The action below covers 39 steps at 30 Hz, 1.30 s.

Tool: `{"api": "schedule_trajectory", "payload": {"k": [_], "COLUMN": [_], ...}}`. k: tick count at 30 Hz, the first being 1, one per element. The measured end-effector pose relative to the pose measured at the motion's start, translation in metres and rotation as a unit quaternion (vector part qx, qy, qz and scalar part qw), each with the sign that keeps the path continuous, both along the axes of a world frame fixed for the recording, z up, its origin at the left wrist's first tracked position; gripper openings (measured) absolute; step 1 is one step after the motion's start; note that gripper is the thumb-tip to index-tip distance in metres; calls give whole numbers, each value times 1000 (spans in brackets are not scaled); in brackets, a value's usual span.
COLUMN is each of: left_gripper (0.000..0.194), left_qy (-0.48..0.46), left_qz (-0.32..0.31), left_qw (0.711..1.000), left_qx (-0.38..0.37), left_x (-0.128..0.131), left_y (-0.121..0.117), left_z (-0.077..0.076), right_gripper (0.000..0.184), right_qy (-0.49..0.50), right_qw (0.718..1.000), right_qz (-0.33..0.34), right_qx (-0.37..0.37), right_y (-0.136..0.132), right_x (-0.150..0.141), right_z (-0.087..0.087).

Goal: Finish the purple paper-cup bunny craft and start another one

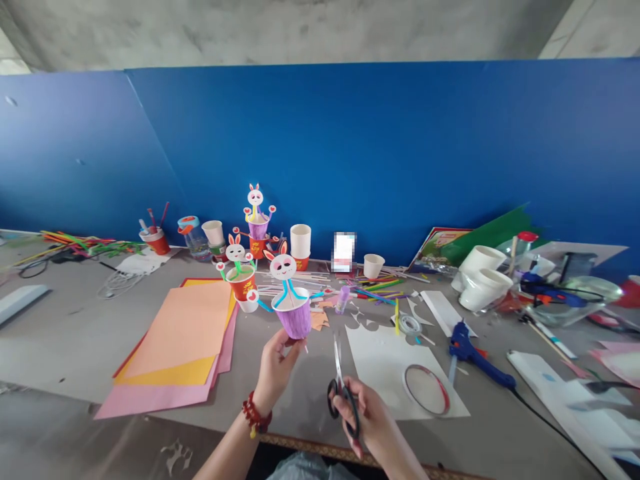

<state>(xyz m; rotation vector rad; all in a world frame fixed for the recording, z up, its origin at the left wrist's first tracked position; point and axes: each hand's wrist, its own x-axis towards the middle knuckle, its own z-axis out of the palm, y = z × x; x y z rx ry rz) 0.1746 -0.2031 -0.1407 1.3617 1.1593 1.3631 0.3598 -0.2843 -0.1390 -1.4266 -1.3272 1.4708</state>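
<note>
My left hand [280, 363] grips a purple paper cup [294, 319] by its base and lifts it above the table. A white paper rabbit head [283, 265] rises from this cup on blue stems, and blue arms with round paws reach out at the sides. In my right hand [363, 410] are black-handled scissors [338, 360], fingers in the loops, blades pointing away from me. Just behind the held cup stands a red cup with a rabbit on green stems [244, 283]. Farther back, another rabbit in a purple cup [259, 227] sits on a red cup.
Stacked coloured paper [175, 333] lies left. A white sheet [400, 360] with a tape ring [427, 390] is right of the scissors. Beyond it lies a blue glue gun [480, 363] with its cord. White cups [485, 287] and a glue stick [343, 300] stand farther back.
</note>
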Motion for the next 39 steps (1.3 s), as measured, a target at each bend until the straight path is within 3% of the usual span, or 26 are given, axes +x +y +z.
{"api": "schedule_trajectory", "payload": {"k": [2, 5, 7, 10, 14, 16, 18, 21, 25, 32, 36, 39], "left_gripper": [26, 26, 26, 26, 23, 23, 22, 21, 20, 23, 56, 61], "left_qy": [23, 45, 55, 64, 72, 80, 86, 79, 67, 60, -84, -195], "left_qz": [-8, -19, -22, -26, -37, -38, -39, -53, -80, -123, -158, -173], "left_qw": [1000, 999, 998, 998, 997, 996, 995, 995, 995, 991, 984, 964], "left_qx": [1, -8, -8, 3, 8, 3, 1, 2, 5, 7, -23, -44], "left_x": [-6, -12, -14, -14, -16, -16, -15, -9, -1, -5, -11, -11], "left_y": [-2, -4, -5, -6, -7, -7, -8, -11, -19, -27, -25, -23], "left_z": [1, 2, 1, -2, -5, -7, -10, -14, -15, -14, -17, -14], "right_gripper": [44, 31, 21, 13, 15, 10, 10, 30, 39, 37, 35, 35], "right_qy": [-143, -349, -419, -445, -402, -368, -291, -123, 14, 51, 52, 37], "right_qw": [985, 914, 882, 874, 904, 919, 942, 971, 975, 977, 976, 974], "right_qz": [-39, -87, -81, -44, 10, 0, -27, -36, -9, -15, -23, -19], "right_qx": [88, 189, 201, 191, 141, 139, 164, 204, 224, 204, 212, 224], "right_y": [0, 8, 15, 24, 29, 30, 33, 42, 56, 58, 53, 51], "right_x": [7, 22, 30, 35, 35, 31, 23, 4, -19, -25, -24, -25], "right_z": [-2, -8, -12, -16, -9, -2, 5, 15, 17, 4, 3, 1]}}
